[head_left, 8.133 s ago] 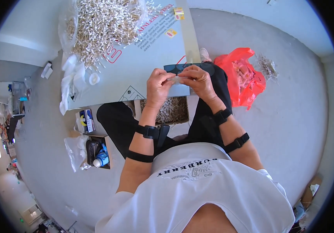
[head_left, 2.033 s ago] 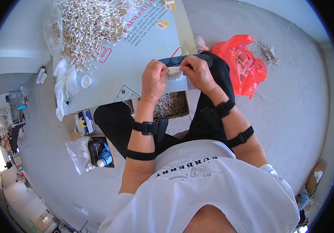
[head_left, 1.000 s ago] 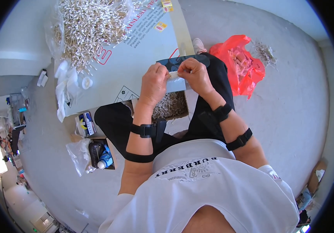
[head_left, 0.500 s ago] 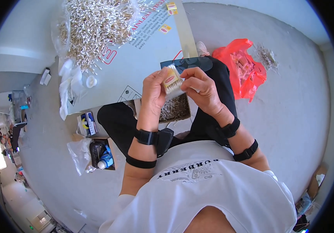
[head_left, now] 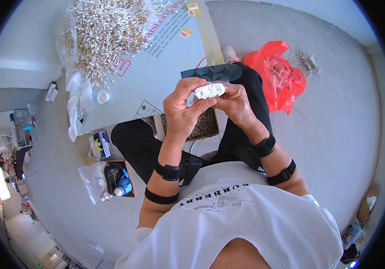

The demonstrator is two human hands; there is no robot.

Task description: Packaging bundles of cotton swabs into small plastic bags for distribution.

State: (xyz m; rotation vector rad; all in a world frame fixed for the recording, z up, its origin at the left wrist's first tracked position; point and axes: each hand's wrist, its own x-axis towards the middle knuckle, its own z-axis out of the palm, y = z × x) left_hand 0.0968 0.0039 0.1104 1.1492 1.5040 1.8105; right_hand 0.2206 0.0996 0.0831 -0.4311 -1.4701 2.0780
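Observation:
A pack of cotton swabs is pinched between both my hands, its white cotton tips facing up toward me. My left hand grips the pack's left side, thumb along the near edge. From the right, the fingers and thumb of my right hand close on its other end. The pack's printed side is hidden from here. On the table at the upper left lies a big heap of loose cotton swabs in a clear plastic bag. Small yellow labels lie near the table's far right edge.
Below my hands, a cardboard box of loose swabs stands between my legs. A red plastic bag of pink packets sits on the floor at right, beside scattered swabs. At left are a small box and an open carton with a blue bottle.
The pack has been tipped so its cotton tips face me instead of its yellow printed label. My right hand has moved from picking at its edge to gripping its right end.

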